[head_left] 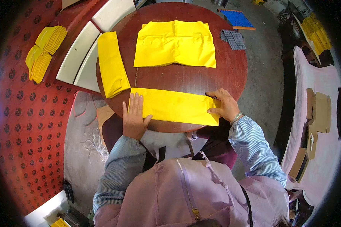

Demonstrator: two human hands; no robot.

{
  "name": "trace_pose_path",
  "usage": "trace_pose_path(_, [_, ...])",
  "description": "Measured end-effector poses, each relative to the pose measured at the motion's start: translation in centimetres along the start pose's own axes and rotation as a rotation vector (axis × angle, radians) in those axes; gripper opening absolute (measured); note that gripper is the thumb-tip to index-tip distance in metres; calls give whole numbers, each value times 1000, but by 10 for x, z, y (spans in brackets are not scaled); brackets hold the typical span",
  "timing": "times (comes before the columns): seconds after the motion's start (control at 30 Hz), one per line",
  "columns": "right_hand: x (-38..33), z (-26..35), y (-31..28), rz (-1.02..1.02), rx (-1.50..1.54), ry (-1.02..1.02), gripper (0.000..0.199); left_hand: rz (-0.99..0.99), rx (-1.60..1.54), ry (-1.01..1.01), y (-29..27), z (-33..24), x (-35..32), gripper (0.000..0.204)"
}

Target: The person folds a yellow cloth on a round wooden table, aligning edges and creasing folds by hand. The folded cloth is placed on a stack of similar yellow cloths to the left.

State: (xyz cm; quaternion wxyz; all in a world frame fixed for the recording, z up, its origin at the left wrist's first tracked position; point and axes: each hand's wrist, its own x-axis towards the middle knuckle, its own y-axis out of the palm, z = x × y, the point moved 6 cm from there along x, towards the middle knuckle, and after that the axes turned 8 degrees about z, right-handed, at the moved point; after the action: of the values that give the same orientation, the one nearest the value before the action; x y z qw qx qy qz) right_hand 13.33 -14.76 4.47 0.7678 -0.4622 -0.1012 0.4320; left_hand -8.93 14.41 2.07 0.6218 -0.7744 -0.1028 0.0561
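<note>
A long folded yellow sheet [170,106] lies across the near part of the round dark red table [231,72]. My left hand [135,117] rests flat on its left end, fingers stretched out and thumb apart. At the opposite end, my right hand [225,105] curls its thumb and fingers around the sheet's edge; exactly how the layers sit under these fingers is hidden. To the left, a narrow folded yellow piece [111,66] lies near the table's rim. Beyond my hands, a wider, creased yellow stack [174,43] lies flat.
A grey textured cloth [233,39] sits at the table's far right edge. Bundled yellow pieces [45,55] lie on the red patterned surface at left. Open cardboard boxes [314,125] rest on a pink-covered surface at right. A blue mat [238,19] lies beyond the table.
</note>
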Motion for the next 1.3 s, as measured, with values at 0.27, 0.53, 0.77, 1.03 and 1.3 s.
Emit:
trace_pose_path(0.27, [-32, 20, 42, 246, 170, 33, 36, -457, -588, -543, 27, 13, -86, 58])
trace_pose_path(0.53, [-65, 53, 53, 429, 535, -79, 29, -305, -1372, -365, 60, -27, -85, 33])
trace_pose_path(0.77, [-75, 112, 39, 436, 427, -279, 27, -152, -2406, -450, 23, -34, -107, 40])
trace_pose_path(1.03, [44, 247, 52, 190, 640, -433, 21, -392, -1642, -134, -172, 140, -16, 40])
trace_pose_path(1.3, [217, 281, 115, -47, 1246, -294, 12, -103, -1909, -32, -124, 286, 206, 32])
